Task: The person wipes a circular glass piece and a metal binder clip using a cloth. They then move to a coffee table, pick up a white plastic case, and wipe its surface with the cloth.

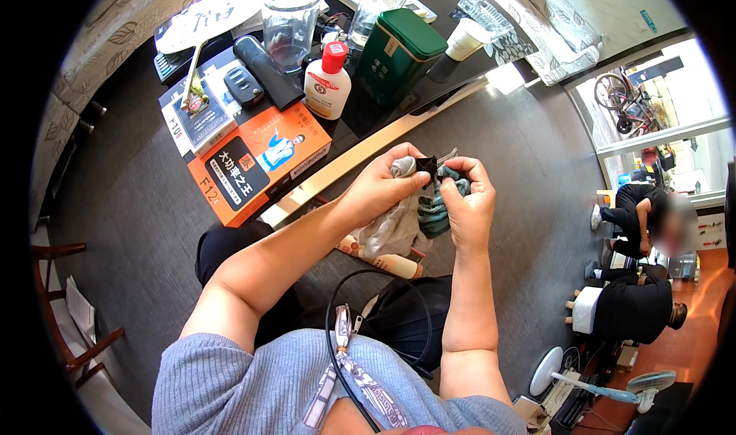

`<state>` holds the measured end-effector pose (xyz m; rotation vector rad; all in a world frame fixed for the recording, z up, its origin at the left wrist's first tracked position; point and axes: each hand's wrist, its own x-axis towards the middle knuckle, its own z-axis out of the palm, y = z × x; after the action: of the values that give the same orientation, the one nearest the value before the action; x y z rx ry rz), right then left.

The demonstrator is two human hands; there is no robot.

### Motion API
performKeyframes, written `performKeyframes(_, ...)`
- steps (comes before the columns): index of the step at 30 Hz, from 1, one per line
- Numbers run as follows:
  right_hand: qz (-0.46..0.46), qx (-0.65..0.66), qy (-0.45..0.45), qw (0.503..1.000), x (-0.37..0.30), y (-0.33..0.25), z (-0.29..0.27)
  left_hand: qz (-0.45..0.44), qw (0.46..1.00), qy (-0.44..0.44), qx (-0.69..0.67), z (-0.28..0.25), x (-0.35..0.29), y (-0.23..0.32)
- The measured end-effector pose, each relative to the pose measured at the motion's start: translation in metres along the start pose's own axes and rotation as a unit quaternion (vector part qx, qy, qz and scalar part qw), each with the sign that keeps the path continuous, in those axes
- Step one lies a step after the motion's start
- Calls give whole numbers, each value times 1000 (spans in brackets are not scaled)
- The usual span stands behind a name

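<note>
Cloth is hanging between the two hands: a pale grey piece (389, 234) just right of and nearer than the left hand (386, 187), and a teal patterned piece (434, 214) just left of the right hand (471, 205). The left hand is closing narrowly on the pale piece, its thumb pressing by a small black piece (426, 166) at the far end of the cloth. The right hand is pinching the teal piece between thumb and fingers. To the far left, an orange box (295, 137) is lying beside a red-capped bottle (326, 86); a green tin (395, 58) is standing right of the bottle.
</note>
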<state>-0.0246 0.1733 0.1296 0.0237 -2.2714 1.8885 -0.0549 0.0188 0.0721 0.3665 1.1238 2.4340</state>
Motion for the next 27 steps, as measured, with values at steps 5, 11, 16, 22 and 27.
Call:
performKeyframes(5,-43,-48,12,998,0,7,0,13,999,3,39,5,-2,3)
performKeyframes(11,-161,-166,37,972,4,7,3,14,985,33,170,7,-5,5)
performKeyframes(16,-91,-200,47,974,1,1,6,39,962,61,263,11,-9,7)
performKeyframes(22,-82,-176,49,980,-1,5,4,28,993,63,100,10,-6,1)
performKeyframes(27,-30,108,94,989,5,1,-17,-16,983,-28,-183,4,-4,11)
